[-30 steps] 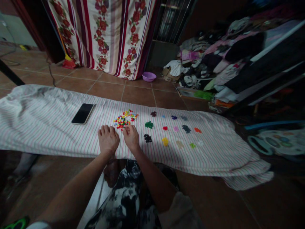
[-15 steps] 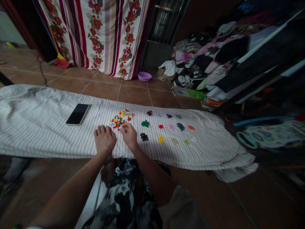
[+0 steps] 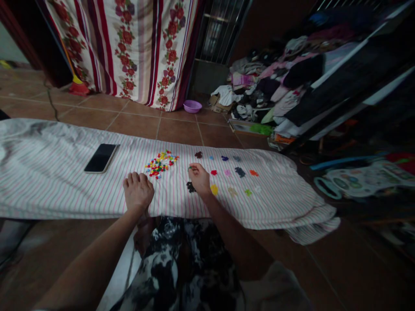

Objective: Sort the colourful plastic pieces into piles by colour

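My left hand (image 3: 138, 190) rests on the striped cloth (image 3: 65, 185), fingers curled, just below a mixed pile of small coloured pieces (image 3: 161, 164); whether anything is under it is hidden. My right hand (image 3: 199, 178) is pinched over the place of the green pieces, which it mostly covers; a bit of green shows at the fingertips. Black pieces (image 3: 191, 187) lie just under its wrist side. To the right, small single-colour groups lie in rows, among them yellow (image 3: 214, 189), red (image 3: 213, 172), dark grey (image 3: 240, 172) and orange (image 3: 253, 172).
A phone (image 3: 101, 158) lies on the cloth at the left. Beyond the cloth are a purple basin (image 3: 192, 106) on the tiled floor and a hanging floral curtain (image 3: 142, 52). Heaped clothes (image 3: 272, 82) are at the back right.
My right hand has moved right, from the mixed pile to the green group. My left hand remains beside the pile. The whole view has shifted slightly.
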Action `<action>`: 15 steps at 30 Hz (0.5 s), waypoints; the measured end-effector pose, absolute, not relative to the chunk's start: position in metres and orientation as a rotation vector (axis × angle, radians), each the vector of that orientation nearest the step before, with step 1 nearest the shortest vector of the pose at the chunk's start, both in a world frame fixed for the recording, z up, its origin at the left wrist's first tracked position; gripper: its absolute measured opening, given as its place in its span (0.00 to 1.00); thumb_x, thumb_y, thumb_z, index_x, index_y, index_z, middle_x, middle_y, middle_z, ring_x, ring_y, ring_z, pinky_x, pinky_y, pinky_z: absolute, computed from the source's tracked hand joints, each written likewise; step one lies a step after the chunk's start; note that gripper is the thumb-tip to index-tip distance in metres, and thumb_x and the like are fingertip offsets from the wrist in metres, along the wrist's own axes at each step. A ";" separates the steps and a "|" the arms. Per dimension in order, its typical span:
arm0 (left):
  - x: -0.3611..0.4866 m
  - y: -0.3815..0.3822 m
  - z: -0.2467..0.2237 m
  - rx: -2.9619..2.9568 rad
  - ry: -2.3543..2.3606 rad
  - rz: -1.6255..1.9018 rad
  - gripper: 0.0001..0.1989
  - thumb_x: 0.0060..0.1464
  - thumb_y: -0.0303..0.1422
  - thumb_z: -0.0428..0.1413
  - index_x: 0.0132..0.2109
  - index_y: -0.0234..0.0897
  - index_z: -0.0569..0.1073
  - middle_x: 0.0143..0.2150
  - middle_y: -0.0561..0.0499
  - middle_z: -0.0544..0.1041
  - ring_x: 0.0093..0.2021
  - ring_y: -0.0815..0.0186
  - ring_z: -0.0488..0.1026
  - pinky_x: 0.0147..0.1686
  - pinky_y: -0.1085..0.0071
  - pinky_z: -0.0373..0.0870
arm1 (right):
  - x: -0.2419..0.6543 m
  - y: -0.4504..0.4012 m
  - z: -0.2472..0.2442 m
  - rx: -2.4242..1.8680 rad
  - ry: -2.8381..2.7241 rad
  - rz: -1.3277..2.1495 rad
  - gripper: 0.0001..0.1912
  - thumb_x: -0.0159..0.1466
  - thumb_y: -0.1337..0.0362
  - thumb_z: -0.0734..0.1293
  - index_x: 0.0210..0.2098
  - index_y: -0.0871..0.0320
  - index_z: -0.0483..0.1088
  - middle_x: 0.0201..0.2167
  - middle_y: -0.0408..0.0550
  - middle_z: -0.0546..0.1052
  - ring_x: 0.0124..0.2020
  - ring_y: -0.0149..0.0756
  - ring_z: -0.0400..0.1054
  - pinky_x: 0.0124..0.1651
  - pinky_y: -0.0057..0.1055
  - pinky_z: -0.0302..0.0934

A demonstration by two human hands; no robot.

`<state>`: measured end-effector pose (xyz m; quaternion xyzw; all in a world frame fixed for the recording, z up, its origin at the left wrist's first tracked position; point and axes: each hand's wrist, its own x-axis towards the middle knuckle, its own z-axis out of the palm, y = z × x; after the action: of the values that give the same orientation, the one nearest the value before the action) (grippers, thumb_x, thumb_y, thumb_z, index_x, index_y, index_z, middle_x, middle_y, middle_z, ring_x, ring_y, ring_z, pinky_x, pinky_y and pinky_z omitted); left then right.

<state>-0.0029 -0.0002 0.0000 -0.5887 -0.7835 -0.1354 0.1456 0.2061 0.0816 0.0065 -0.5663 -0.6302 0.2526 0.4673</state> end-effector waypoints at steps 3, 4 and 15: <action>-0.003 0.000 0.000 -1.693 -2.258 -0.393 0.16 0.57 0.35 0.41 0.41 0.32 0.70 0.45 0.38 0.70 0.51 0.52 0.64 0.50 0.57 0.58 | 0.223 0.087 0.010 -1.437 -1.524 0.580 0.12 0.56 0.61 0.61 0.36 0.57 0.71 0.31 0.45 0.76 0.27 0.32 0.69 0.35 0.29 0.64; -0.003 0.000 -0.001 -1.692 -2.259 -0.392 0.16 0.58 0.36 0.41 0.41 0.32 0.70 0.45 0.38 0.70 0.51 0.52 0.64 0.50 0.57 0.58 | 0.227 0.089 0.011 -1.465 -1.527 0.561 0.12 0.56 0.62 0.60 0.36 0.57 0.72 0.29 0.45 0.76 0.27 0.33 0.69 0.35 0.29 0.63; -0.002 0.000 -0.001 -1.707 -2.285 -0.404 0.17 0.58 0.36 0.41 0.42 0.33 0.70 0.46 0.37 0.70 0.52 0.51 0.63 0.50 0.56 0.57 | 0.240 0.108 0.002 -1.634 -1.684 0.328 0.14 0.56 0.67 0.60 0.36 0.56 0.75 0.36 0.49 0.76 0.36 0.36 0.69 0.45 0.33 0.63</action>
<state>-0.0021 0.0001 -0.0006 -0.5875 -0.7865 -0.1391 0.1302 0.2402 0.1077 0.0016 -0.6388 -0.6583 0.1284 0.3769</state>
